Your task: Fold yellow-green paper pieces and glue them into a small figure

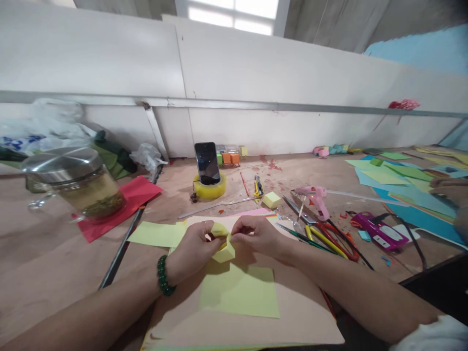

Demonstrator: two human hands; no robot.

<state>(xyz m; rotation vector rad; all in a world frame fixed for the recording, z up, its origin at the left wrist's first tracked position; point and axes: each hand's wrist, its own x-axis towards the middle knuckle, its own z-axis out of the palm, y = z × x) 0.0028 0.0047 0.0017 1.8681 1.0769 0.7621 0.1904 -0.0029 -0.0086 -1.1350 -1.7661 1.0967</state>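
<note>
Between my two hands is a folded piece of yellow paper (224,254), bent into a small open box-like shape. My left hand (195,247), with a green bead bracelet (165,276) at the wrist, pinches it from the left with the thumb inside. From the right, my right hand (256,235) pinches its edge between thumb and fingers. Below them a flat yellow sheet (241,292) lies on a stack of pale paper (303,317). Another yellow strip (153,234) sticks out left of my left hand. A small yellow paper cube (271,200) sits beyond my right hand.
A glass tea mug (98,192) stands at left on red paper (141,192). A phone (207,163) leans on a tape roll (210,187). To the right lie scissors (310,222), a pink glue gun (314,197), a purple device (380,230) and coloured sheets (420,195); another person's hand (449,187) is there.
</note>
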